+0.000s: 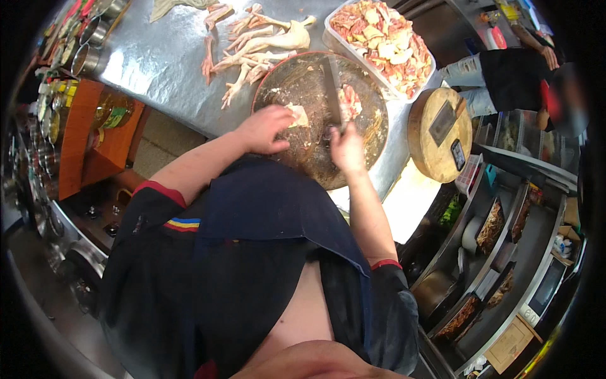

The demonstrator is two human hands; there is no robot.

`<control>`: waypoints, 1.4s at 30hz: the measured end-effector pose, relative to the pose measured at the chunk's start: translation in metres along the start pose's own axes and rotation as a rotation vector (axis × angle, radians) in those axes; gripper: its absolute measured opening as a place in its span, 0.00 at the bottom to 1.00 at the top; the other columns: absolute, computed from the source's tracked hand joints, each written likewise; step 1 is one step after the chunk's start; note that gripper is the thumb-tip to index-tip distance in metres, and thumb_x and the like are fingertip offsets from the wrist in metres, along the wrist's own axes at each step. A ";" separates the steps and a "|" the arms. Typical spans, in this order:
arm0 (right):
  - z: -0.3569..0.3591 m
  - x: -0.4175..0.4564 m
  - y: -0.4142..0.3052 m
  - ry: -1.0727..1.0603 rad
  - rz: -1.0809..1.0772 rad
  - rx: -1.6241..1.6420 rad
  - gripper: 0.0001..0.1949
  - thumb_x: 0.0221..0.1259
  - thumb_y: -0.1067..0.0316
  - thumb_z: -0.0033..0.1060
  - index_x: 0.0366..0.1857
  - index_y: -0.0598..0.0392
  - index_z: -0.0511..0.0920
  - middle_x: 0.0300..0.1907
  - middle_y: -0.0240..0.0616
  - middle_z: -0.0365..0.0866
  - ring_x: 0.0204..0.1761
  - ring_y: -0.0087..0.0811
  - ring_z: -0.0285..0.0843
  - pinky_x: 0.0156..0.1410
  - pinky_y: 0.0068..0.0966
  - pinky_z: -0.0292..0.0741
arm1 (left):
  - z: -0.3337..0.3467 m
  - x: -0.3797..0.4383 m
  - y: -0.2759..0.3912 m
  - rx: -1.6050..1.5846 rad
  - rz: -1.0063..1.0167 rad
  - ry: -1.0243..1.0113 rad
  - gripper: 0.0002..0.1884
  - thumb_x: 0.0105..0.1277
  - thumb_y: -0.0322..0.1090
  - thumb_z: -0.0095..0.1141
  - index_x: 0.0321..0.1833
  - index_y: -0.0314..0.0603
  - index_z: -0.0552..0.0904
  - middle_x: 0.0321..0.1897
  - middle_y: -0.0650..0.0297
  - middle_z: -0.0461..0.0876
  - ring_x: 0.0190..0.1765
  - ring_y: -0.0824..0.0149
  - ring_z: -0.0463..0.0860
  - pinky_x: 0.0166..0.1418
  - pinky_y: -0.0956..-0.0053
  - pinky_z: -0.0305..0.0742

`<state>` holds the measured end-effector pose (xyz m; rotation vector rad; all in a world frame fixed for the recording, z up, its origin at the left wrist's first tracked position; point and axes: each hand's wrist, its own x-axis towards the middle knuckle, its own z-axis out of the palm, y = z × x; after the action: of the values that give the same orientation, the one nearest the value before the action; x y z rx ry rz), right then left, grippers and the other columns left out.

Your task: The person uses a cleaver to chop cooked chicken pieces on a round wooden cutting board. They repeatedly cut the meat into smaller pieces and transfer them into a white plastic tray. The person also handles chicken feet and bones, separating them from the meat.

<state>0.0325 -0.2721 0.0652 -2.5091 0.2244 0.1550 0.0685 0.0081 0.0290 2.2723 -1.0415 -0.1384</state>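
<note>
My right hand (348, 149) grips the handle of a cleaver (332, 90), whose blade points away from me over a round, dark chopping block (312, 142). Just right of the blade lie cut pieces of raw meat (350, 103). My left hand (267, 128), slightly blurred, is over the block's left part, its fingers spread beside a pale piece of poultry (298, 116); whether they touch it I cannot tell. Raw poultry legs and feet (265, 42) lie on the metal table (175, 61) beyond the block. A plastic tub (407, 97) heaped with chopped raw poultry (383, 42) stands at the back right.
On the right, a second round wooden block (419, 137) holds another cleaver (442, 124) and a phone (458, 154). A person (511, 80) is beyond it. Metal pots (85, 59) line the left side, near an orange cabinet (78, 142). Food trays (490, 227) sit at the lower right.
</note>
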 end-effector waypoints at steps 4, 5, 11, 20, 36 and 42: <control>-0.042 -0.017 -0.007 -0.084 -0.161 0.027 0.15 0.75 0.58 0.65 0.50 0.58 0.76 0.32 0.59 0.87 0.38 0.65 0.88 0.43 0.56 0.82 | -0.025 -0.024 -0.078 0.119 -0.340 0.446 0.24 0.64 0.41 0.70 0.59 0.35 0.84 0.64 0.46 0.82 0.68 0.43 0.79 0.73 0.52 0.75; -0.038 -0.026 0.000 -0.195 -0.144 0.037 0.16 0.73 0.58 0.67 0.51 0.57 0.76 0.31 0.57 0.86 0.37 0.65 0.87 0.42 0.56 0.82 | -0.034 -0.021 -0.112 0.107 -0.407 0.514 0.23 0.66 0.42 0.69 0.59 0.35 0.84 0.62 0.45 0.83 0.66 0.43 0.81 0.72 0.51 0.75; 0.013 -0.043 0.006 -0.394 -0.196 0.084 0.16 0.70 0.59 0.70 0.51 0.57 0.78 0.36 0.62 0.87 0.43 0.66 0.86 0.47 0.54 0.82 | -0.101 0.066 -0.218 0.226 -0.780 0.391 0.24 0.69 0.42 0.66 0.64 0.39 0.84 0.65 0.46 0.81 0.68 0.48 0.80 0.72 0.53 0.76; -0.015 -0.045 0.003 -0.412 -0.033 0.001 0.15 0.71 0.57 0.70 0.46 0.56 0.76 0.31 0.57 0.85 0.39 0.63 0.87 0.44 0.53 0.82 | -0.136 0.073 -0.381 0.407 -1.265 0.046 0.24 0.72 0.41 0.59 0.68 0.38 0.81 0.69 0.46 0.82 0.74 0.47 0.78 0.76 0.57 0.74; -0.055 0.014 -0.015 0.075 -0.135 0.134 0.29 0.76 0.59 0.62 0.76 0.54 0.68 0.44 0.66 0.88 0.51 0.65 0.88 0.54 0.50 0.83 | -0.088 0.115 -0.051 0.069 -0.394 -0.191 0.24 0.70 0.27 0.51 0.70 0.44 0.79 0.58 0.44 0.85 0.63 0.42 0.83 0.67 0.51 0.79; -0.183 -0.009 -0.162 0.359 -0.491 0.331 0.14 0.77 0.66 0.61 0.58 0.58 0.72 0.37 0.46 0.85 0.35 0.39 0.83 0.40 0.32 0.78 | -0.051 0.064 -0.027 0.091 -0.750 -0.173 0.28 0.70 0.45 0.60 0.66 0.32 0.81 0.56 0.40 0.88 0.62 0.42 0.86 0.66 0.52 0.81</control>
<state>0.0660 -0.2481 0.3065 -2.1682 -0.2117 -0.4936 0.1470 0.0014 0.0635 2.6610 -0.2222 -0.6113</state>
